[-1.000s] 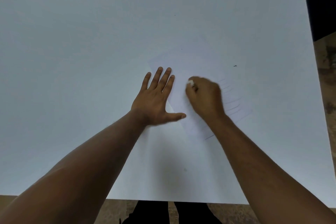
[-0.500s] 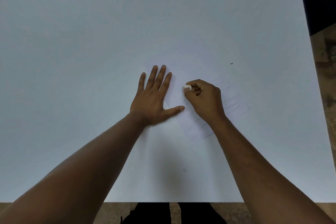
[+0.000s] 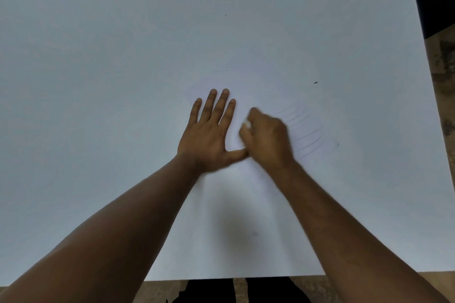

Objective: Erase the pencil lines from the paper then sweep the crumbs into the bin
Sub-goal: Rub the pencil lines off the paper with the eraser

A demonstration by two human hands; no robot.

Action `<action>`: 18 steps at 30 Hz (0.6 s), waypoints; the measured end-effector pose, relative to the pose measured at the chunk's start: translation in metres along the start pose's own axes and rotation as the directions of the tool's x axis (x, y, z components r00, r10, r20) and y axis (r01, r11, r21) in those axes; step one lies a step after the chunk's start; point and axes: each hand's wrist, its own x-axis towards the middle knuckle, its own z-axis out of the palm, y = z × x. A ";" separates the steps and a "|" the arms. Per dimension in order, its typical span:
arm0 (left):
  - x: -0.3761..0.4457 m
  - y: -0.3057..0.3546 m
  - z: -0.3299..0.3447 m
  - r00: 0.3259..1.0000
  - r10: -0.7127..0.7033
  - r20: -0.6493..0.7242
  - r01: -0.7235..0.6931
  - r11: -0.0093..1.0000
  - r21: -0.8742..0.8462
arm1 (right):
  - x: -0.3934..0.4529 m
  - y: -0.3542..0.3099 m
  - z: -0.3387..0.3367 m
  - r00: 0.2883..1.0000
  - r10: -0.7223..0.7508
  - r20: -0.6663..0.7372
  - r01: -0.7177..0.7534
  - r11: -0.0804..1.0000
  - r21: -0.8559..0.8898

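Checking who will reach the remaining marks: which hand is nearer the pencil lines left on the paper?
Right. The right hand, holding the eraser, lies on the paper directly beside the pencil lines. The left hand presses flat on the paper's far side.

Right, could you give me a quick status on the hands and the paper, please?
Left hand flat, pinning paper. Right hand gripping eraser, blurred. Pencil lines remain on the right. Nothing in the way.
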 end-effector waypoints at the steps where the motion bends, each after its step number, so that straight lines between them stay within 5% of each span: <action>1: 0.000 0.001 -0.001 1.000 -0.009 0.005 0.009 1.000 0.000 | 0.005 0.013 -0.007 0.997 0.042 -0.066 -0.045 0.998 -0.032; 6: 0.001 0.004 -0.006 0.999 -0.020 0.029 0.020 1.000 0.022 | 0.013 0.047 -0.033 0.975 0.174 -0.139 -0.176 0.984 -0.003; 14: 0.000 -0.001 0.000 1.000 0.022 -0.012 -0.021 1.000 0.022 | -0.015 -0.014 0.011 0.998 -0.049 0.040 0.048 0.998 0.031; 18: 0.001 0.004 -0.006 0.999 -0.014 0.037 0.014 1.000 0.018 | 0.008 0.033 -0.015 0.998 -0.011 -0.058 0.007 0.998 -0.067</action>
